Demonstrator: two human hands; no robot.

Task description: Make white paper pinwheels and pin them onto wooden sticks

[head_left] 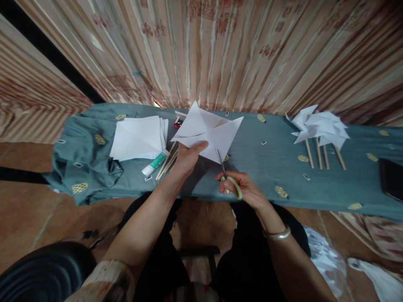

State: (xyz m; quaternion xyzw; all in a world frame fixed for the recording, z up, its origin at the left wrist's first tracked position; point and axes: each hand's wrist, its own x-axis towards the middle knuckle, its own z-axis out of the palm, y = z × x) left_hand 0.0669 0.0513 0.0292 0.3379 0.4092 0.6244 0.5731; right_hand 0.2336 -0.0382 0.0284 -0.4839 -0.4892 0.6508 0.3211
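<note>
My left hand is closed on a white square of paper, the thumb lying on top near its lower edge. Slits run inward from the paper's corners. Scissors with pale green handles are in my right hand, fingers through the loops. Their blades reach the paper's lower right corner. Left of my left hand lie several wooden sticks and a green and white glue stick. Behind the paper's left side is a small open box with red contents, partly hidden.
A stack of white paper sheets lies at the left of the cloth-covered table. Several paper pinwheels on sticks lie at the right, near a black object at the edge. A curtain hangs behind; a black stool stands lower left.
</note>
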